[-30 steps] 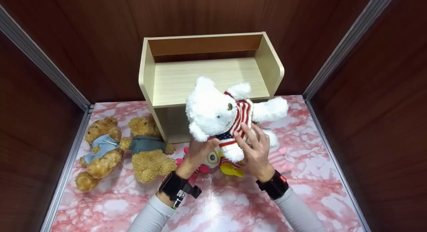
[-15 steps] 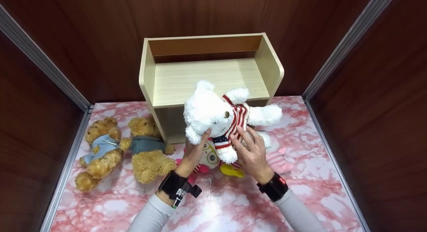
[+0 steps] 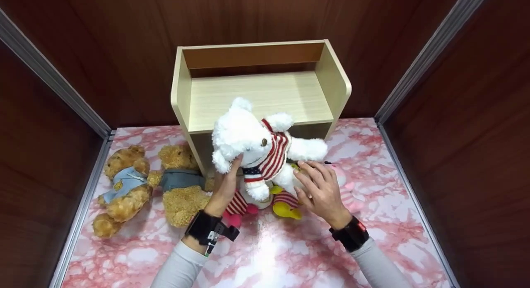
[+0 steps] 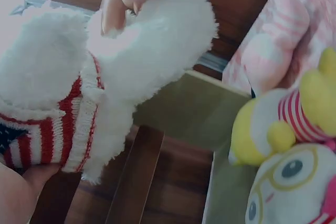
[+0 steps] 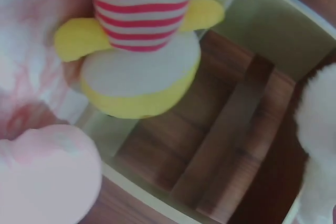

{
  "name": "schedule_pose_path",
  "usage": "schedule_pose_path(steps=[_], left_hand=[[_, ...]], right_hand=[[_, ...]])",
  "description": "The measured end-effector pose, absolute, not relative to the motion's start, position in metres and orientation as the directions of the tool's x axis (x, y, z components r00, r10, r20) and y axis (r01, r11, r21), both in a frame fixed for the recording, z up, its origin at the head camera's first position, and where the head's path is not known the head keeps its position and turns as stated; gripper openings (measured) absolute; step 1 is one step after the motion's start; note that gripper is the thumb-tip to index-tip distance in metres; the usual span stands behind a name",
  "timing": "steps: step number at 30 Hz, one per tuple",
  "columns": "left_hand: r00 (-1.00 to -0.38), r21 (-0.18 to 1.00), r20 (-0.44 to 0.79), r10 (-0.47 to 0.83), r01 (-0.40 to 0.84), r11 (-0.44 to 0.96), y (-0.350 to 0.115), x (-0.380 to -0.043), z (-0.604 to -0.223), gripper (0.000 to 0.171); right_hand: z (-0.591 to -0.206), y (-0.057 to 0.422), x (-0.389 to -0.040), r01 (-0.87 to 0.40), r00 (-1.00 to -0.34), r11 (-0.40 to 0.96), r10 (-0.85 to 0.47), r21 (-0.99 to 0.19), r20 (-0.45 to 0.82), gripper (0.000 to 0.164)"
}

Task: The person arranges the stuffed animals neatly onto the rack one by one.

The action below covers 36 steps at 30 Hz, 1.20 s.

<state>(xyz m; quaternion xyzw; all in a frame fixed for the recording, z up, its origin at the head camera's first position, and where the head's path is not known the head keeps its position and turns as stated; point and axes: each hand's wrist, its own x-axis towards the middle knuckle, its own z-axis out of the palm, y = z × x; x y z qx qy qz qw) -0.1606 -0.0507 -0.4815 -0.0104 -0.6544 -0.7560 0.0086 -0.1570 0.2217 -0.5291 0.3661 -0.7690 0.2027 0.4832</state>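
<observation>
My left hand [image 3: 225, 186] grips a white teddy bear [image 3: 236, 134] below its head, thumb at the neck and the other fingers hidden behind. The bear wears a red-and-white striped sweater with a starred blue patch. It lies tilted in the air before the shelf, head to the left, legs to the right. By its lower leg is my right hand [image 3: 325, 197], fingers spread and slightly bent. In the left wrist view, fingers [image 4: 113, 11] of that hand overlap the white leg [image 4: 157, 40]. The right wrist view has white fur [image 5: 323, 114] at its right edge.
A pale wooden shelf unit [image 3: 261, 89] stands against the back wall. Two brown teddy bears [image 3: 182, 203] lie at its left. Below the hands are a yellow-and-white plush toy [image 5: 142, 72] and a doll with glasses [image 4: 283, 182]. A pink plush toy [image 3: 352, 192] lies to the right.
The bear has moved left and slightly turned, with my left hand moving along. My right hand has left the sweater and shifted right, toward the bear's leg.
</observation>
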Motion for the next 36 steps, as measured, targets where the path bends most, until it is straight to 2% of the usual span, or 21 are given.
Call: schedule_pose_path(steps=[3, 5, 9, 11, 16, 20, 24, 29, 33, 36], left_hand=[[-0.999, 0.987, 0.022, 0.028, 0.017, -0.16, -0.056, -0.164, -0.485, 0.108], [-0.998, 0.986, 0.046, 0.032, 0.04, -0.163, -0.057, -0.166, -0.487, 0.11], [-0.992, 0.978, 0.126, 0.009, 0.123, -0.17, -0.058, -0.171, -0.495, 0.091], [-0.992, 0.973, 0.124, 0.029, 0.116, -0.199, -0.059, -0.173, -0.499, 0.081], [-0.993, 0.974, 0.11, 0.052, 0.097, -0.204, -0.061, -0.176, -0.506, 0.08], [-0.995, 0.989, 0.04, 0.088, 0.026, -0.146, -0.063, -0.176, -0.514, 0.091], [-0.991, 0.993, -0.028, 0.134, -0.043, -0.11, -0.063, -0.178, -0.521, 0.09], [-0.982, 0.997, -0.071, 0.176, -0.076, -0.02, -0.062, -0.185, -0.53, 0.084], [-0.972, 0.994, -0.089, 0.218, -0.101, -0.049, -0.061, -0.191, -0.54, 0.08], [-0.963, 0.987, -0.103, 0.248, -0.131, -0.097, -0.059, -0.193, -0.547, 0.073]], right_hand=[[-0.52, 0.219, -0.156, -0.761, -0.267, 0.649, -0.325, 0.008, 0.907, 0.03], [-0.514, 0.217, -0.156, -0.759, -0.308, 0.649, -0.278, -0.058, 0.91, 0.027], [-0.507, 0.213, -0.157, -0.747, -0.426, 0.627, -0.194, -0.222, 0.884, 0.024], [-0.509, 0.212, -0.158, -0.734, -0.499, 0.608, -0.181, -0.302, 0.848, 0.025], [-0.519, 0.209, -0.158, -0.649, -0.691, 0.606, -0.216, -0.46, 0.69, 0.03], [-0.524, 0.207, -0.157, -0.57, -0.799, 0.592, -0.241, -0.569, 0.55, 0.031], [-0.526, 0.205, -0.157, -0.45, -0.892, 0.564, -0.247, -0.692, 0.378, 0.035], [-0.533, 0.204, -0.157, -0.329, -0.939, 0.526, -0.271, -0.784, 0.211, 0.053], [-0.541, 0.202, -0.159, -0.349, -0.915, 0.458, -0.356, -0.817, 0.191, 0.065], [-0.546, 0.202, -0.159, -0.347, -0.887, 0.418, -0.437, -0.84, 0.149, 0.06]])
